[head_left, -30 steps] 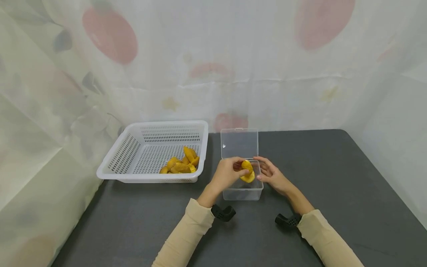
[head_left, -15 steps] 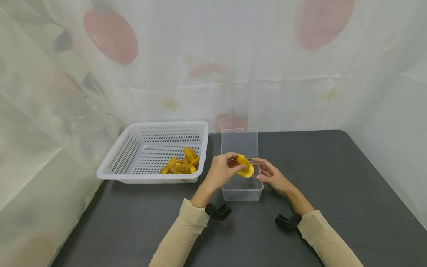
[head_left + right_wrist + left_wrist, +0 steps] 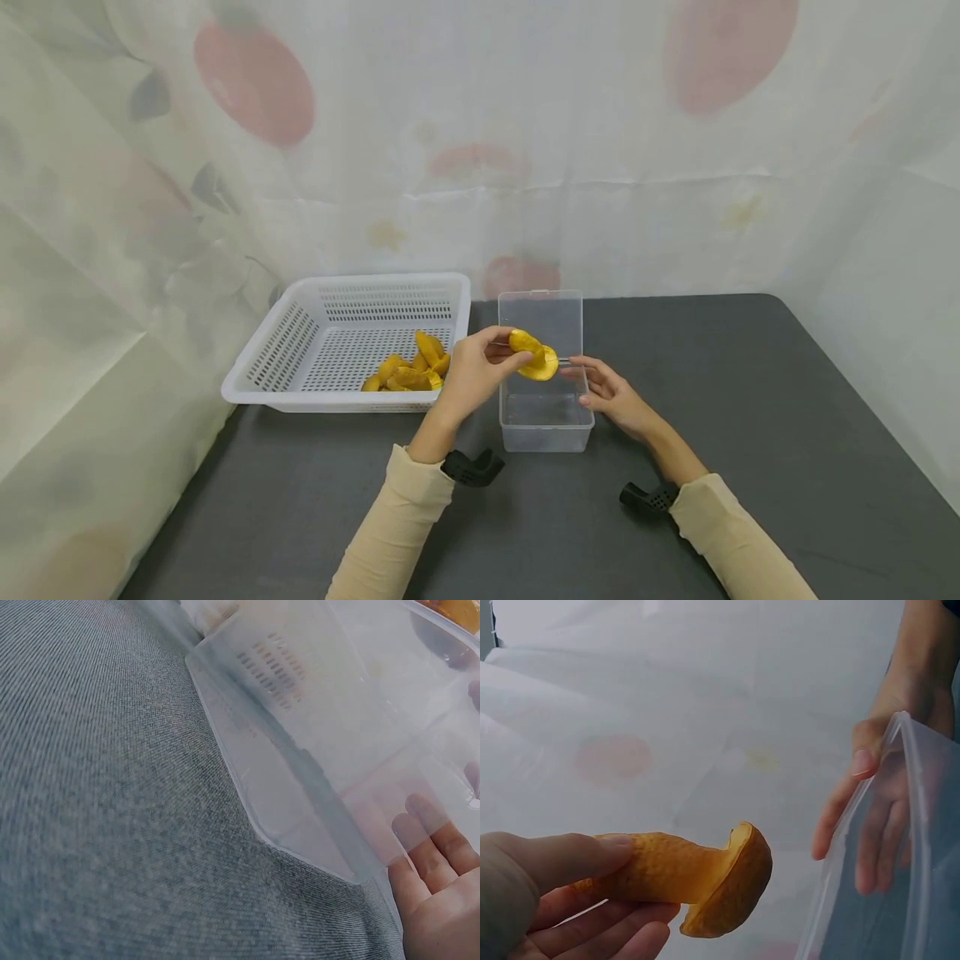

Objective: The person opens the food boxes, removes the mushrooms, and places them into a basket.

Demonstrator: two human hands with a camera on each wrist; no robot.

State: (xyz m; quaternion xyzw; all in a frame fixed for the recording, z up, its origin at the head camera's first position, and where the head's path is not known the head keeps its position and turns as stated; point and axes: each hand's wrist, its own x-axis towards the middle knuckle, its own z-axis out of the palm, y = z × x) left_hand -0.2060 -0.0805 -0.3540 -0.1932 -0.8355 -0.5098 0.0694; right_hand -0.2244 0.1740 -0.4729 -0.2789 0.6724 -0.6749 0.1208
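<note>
In the head view my left hand [image 3: 476, 367] is over the left side of a clear plastic box [image 3: 547, 437] and pinches a yellow mushroom [image 3: 540, 364]. The left wrist view shows the mushroom [image 3: 667, 866] lying sideways, thumb on its stem and curled fingers beneath, its cap pointing away from the palm. At the box's right side is my right hand [image 3: 611, 396], with fingers extended along the wall. Through the translucent plastic, these fingers [image 3: 431, 847] show fairly straight in the right wrist view. The box's hinged lid [image 3: 542, 321] stands raised at the back.
Left of the box is a white slotted basket [image 3: 300, 392], with several yellow mushrooms [image 3: 408, 379] heaped in its front right corner. Both stand on a dark grey table [image 3: 712, 375]. A patterned curtain [image 3: 600, 150] hangs behind the table.
My left hand has lifted the mushroom up and left, from the box's middle towards its back left. My right hand has stayed at the box's right side.
</note>
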